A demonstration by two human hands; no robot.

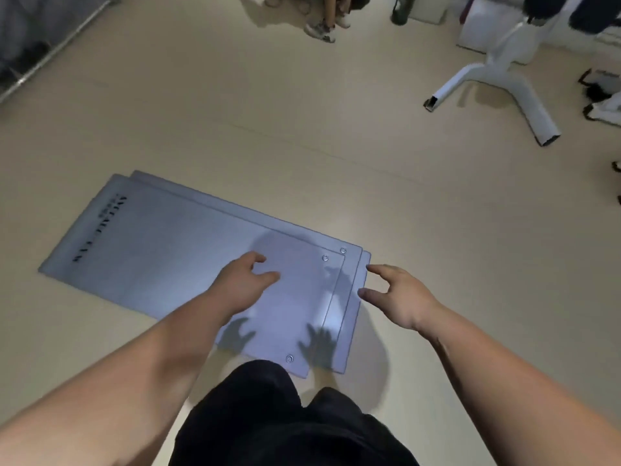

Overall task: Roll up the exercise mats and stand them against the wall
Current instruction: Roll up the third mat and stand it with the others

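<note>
1. Beige floor [336, 163]: carries the mats [161, 264], stacked flat & unrolled. Edges are offset, so three layers show at the near-right end.
2. Mat detail: grey-blue w/ black lettering [97, 230] at the far-left end & metal eyelets [325, 257] near the near-end corners.
3. L grip [240, 284]: above the top mat, toward its near end. Fingers loosely curled, holding nothing. Its shadow lies apart from it on the mat.
4. R grip [400, 301]: at the stack's right edge, by the lower layers. Thumb & fingers spread, nothing pinched. Contact w/ the edge: cannot tell.
5. Black garment [268, 415] of the wearer: bottom centre, covering part of the stack's near edge.
6. Surroundings: white stand base [497, 75] at rear right, well apart from the mats. Another person's legs & sneakers [322, 30] at rear centre, dark bottle [401, 8] near them. Metal rail [50, 48] at rear left.
</note>
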